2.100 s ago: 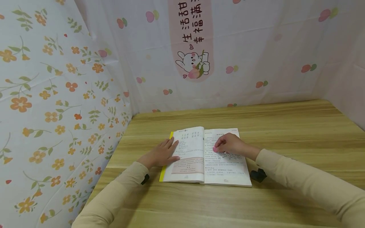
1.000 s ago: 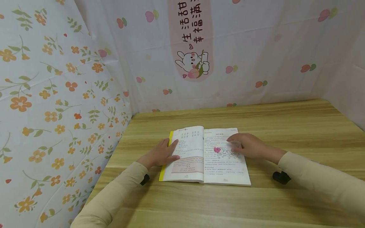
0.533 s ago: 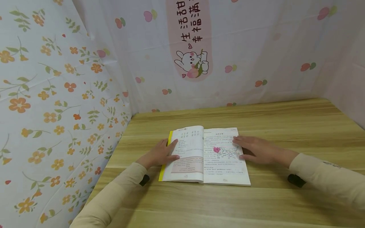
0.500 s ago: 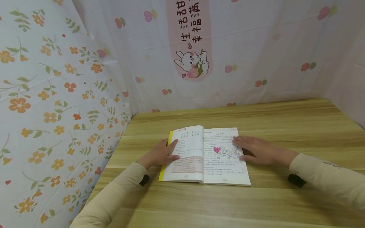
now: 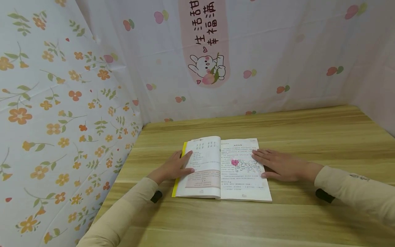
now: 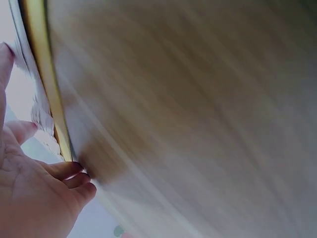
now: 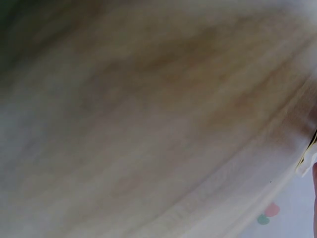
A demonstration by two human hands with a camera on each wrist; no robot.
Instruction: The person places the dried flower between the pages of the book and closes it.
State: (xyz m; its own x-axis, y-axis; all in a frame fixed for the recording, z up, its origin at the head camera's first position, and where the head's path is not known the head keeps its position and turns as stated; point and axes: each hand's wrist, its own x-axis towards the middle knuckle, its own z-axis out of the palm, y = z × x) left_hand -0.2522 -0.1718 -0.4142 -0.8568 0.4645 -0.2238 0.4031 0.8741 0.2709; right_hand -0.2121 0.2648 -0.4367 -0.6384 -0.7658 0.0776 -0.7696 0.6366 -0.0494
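An open book (image 5: 203,161) with a yellow cover edge lies on the table. My left hand (image 5: 174,166) rests on its left margin, thumb and index finger spread over the page; in the left wrist view the other fingers, slightly bent, touch the yellow cover edge (image 6: 49,74). On the book's right margin lies my right hand (image 5: 284,165), flat with fingers extended. A small pink flower shape (image 5: 235,162) shows beside a line drawing (image 5: 248,166) on the right page; whether it is loose or printed I cannot tell. The right wrist view catches only a sliver of finger at its edge.
The wooden table (image 5: 234,223) extends around the book. Behind it hangs a pale curtain (image 5: 262,51) with a rabbit print, and a flowered cloth (image 5: 61,103) closes off the left side. A dark wrist device (image 5: 156,196) sits under the left wrist; another (image 5: 324,196) is under the right.
My right hand was bent over the pink flower shape with fingers together. It has drawn back rightward and flattened onto the page's edge, uncovering the flower shape. The left hand stays put.
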